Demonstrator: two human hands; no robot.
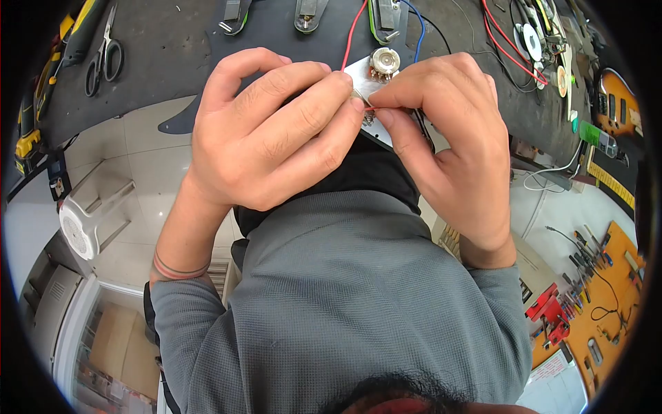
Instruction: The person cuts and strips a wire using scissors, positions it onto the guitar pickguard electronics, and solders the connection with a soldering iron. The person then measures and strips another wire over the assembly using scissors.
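A thin red wire (pixel 353 31) comes down from the top to the fingertips of my left hand (pixel 272 131). Those fingers are closed together on the wire, at the edge of a silver metal plate (pixel 358 72). My right hand (pixel 452 131) pinches a short red stretch of wire between thumb and index finger, close to the left fingertips. On the plate sits a round potentiometer (pixel 385 62) with solder lugs. Part of the plate and the wire's end are hidden by my fingers. Beneath lies a dark, flat pickguard-like sheet (pixel 276 43).
Several oblong pickup-like parts (pixel 307 15) lie along the top, with a blue wire (pixel 422 31) nearby. Scissors (pixel 105 58) rest at left on the dark bench (pixel 158 41). Wires and spools (pixel 531 41) crowd the right. A tool board (pixel 596 276) and a red vise (pixel 548 307) stand lower right.
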